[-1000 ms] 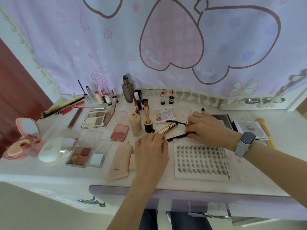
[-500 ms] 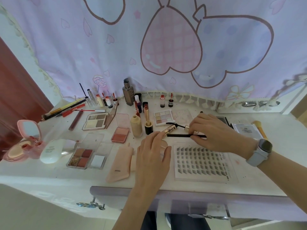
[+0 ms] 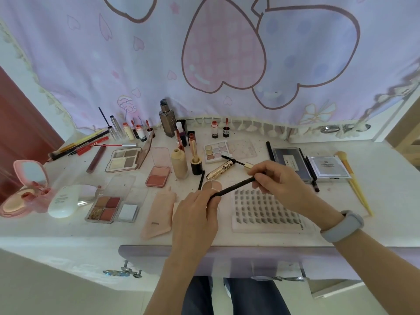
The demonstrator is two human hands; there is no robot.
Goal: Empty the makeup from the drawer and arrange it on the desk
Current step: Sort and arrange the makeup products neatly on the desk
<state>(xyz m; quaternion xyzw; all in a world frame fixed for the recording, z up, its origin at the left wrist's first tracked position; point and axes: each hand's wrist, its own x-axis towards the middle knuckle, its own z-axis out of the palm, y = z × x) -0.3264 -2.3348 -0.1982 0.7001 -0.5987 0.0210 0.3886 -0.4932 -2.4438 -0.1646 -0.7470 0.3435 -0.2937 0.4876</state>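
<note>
A thin black makeup pencil [image 3: 234, 187] is held slanted above the white desk [image 3: 375, 196], between both hands. My right hand [image 3: 279, 185] pinches its upper right end. My left hand [image 3: 196, 214] grips its lower left end. Just behind the pencil lie a gold mascara tube [image 3: 219, 170] with its wand pulled out, and a small round concealer pot [image 3: 212, 185]. A white tray of false lashes [image 3: 263, 209] sits under my right wrist. The purple drawer front [image 3: 227, 255] shows below the desk edge.
Palettes [image 3: 123, 160], a blush compact [image 3: 158, 176], bottles [image 3: 167, 121], lip tubes and pencils [image 3: 77, 144] crowd the left and back. A pink mirror compact [image 3: 25, 187] sits far left. Dark boxes [image 3: 291, 163] and a yellow brush [image 3: 354, 183] lie at the right. A curtain hangs behind.
My right hand lifted the black pencil off the desk and tilted it. My left hand rose from the desk and took hold of its lower end.
</note>
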